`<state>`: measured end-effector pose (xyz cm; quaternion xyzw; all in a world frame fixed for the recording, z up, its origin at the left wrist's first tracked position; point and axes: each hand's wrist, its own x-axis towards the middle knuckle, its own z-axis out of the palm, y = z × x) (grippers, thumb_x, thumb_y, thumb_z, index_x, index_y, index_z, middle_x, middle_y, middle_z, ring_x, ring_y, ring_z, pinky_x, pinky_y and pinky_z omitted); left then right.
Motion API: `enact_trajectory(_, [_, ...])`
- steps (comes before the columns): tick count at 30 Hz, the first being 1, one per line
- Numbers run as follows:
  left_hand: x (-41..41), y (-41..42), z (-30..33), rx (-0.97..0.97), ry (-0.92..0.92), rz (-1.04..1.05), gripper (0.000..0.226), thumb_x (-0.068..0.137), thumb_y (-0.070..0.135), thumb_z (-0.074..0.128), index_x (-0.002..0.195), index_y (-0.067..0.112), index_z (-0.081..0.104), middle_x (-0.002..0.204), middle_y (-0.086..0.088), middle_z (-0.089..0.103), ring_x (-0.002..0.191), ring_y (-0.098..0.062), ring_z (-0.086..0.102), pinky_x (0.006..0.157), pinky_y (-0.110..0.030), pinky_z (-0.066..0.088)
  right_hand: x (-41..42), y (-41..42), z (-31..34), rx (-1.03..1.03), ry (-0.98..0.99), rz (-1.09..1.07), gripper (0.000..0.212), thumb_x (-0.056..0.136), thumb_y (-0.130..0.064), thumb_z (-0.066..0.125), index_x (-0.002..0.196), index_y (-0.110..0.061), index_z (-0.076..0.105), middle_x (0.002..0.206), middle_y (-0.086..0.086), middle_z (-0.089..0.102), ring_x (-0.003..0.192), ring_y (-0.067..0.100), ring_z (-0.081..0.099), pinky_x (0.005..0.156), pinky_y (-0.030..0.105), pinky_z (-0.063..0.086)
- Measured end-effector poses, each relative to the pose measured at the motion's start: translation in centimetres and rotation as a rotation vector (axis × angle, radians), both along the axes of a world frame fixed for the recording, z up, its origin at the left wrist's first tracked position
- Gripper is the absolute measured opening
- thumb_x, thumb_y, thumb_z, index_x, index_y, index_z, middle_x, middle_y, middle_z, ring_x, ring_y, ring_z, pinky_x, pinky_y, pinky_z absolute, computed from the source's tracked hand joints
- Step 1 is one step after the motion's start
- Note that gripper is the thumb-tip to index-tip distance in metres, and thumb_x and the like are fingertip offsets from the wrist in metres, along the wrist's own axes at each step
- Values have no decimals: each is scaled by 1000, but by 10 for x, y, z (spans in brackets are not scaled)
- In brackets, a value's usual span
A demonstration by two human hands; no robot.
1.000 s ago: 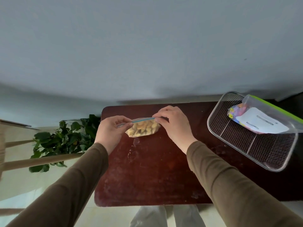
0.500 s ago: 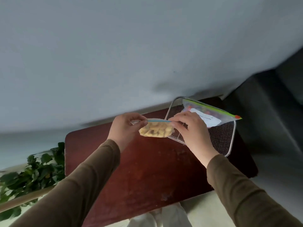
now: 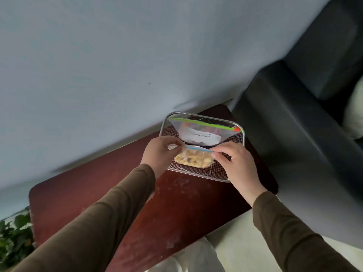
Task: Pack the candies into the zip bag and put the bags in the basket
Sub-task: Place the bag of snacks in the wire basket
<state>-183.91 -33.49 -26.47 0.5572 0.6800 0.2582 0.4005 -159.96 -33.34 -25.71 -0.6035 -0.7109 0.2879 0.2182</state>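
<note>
Two hands pinch one zip bag (image 3: 193,159) by its blue seal. Left hand (image 3: 160,153) grips the seal's 9 o'clock end between thumb and fingers; right hand (image 3: 234,160) grips the 3 o'clock end the same way. Bag hangs between them, full of yellow candies (image 3: 194,160), over the near half of the basket (image 3: 222,178). Whether it touches the mesh, cannot tell. Basket is wire, sits at the table's (image 3: 98,193) 2 o'clock corner. Second bag (image 3: 200,134), green seal, white label, leans against the basket's 12 o'clock wall. Brown sleeves on both arms. Dark sofa (image 3: 294,114) at 3 o'clock of the table, plant (image 3: 13,244) at 8 o'clock, grey wall (image 3: 117,55) behind.
</note>
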Motion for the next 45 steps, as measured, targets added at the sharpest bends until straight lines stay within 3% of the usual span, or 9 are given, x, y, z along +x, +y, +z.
enact_trajectory(3, [9,3,-8,-8,32,-23,4,88,25,78,85,24,81,71,26,68,62,16,57,66,-22,41,9,0,-14,-54,-2,-10,15,92,-29,66,100,-31,78,97,-14,71,96,12,61,82,34,50])
enact_trajectory(7, [4,3,-19,-48,37,13,8,89,36,76,89,31,82,92,17,78,93,1,70,90,-32,55,15,0,-24,-97,28,-34,18,93,-35,64,104,-30,77,102,-13,72,100,11,62,86,37,51])
enact_trajectory(10, [-5,3,-19,-36,15,71,8,91,47,72,89,40,77,91,18,77,85,0,71,84,-32,57,24,1,-25,-109,94,-101,24,91,-41,65,107,-27,76,104,-14,71,102,10,64,87,40,54])
enact_trajectory(13, [-21,4,-23,-18,-20,167,7,92,40,74,86,44,73,91,17,78,92,-4,74,88,-29,55,40,2,-29,-124,121,-184,25,91,-41,65,106,-25,75,103,-12,71,96,9,65,84,42,56])
enact_trajectory(17, [-44,8,-38,-63,-2,269,10,91,23,77,94,31,74,92,14,76,89,-5,72,91,-28,56,63,6,-38,-169,131,-341,27,92,-37,66,110,-18,72,104,-4,71,91,8,65,80,36,57])
enact_trajectory(22, [-58,15,-56,-121,-2,386,18,89,22,78,106,18,73,97,0,76,94,-19,71,90,-29,53,81,9,-62,-312,191,-498,27,90,-37,69,109,-17,71,101,-4,72,96,15,68,88,41,58])
enact_trajectory(27, [-57,22,-67,-169,4,358,8,90,26,77,96,21,77,92,3,77,88,-16,72,92,-36,56,80,7,-76,-382,165,-481,20,92,-39,65,98,-22,74,95,-8,74,94,13,69,87,45,57])
enact_trajectory(34, [-54,18,-67,-160,40,396,7,91,22,76,92,16,80,87,5,75,81,-13,69,84,-30,50,75,14,-78,-295,128,-424,16,94,-29,66,88,-16,73,82,-4,73,83,18,69,73,37,55])
enact_trajectory(45, [-99,-51,-56,-150,36,600,9,89,19,76,81,21,77,81,-1,77,70,-15,65,72,-29,50,16,33,-71,-273,113,-272,12,89,-24,69,80,-17,73,77,-3,73,77,19,69,73,40,51])
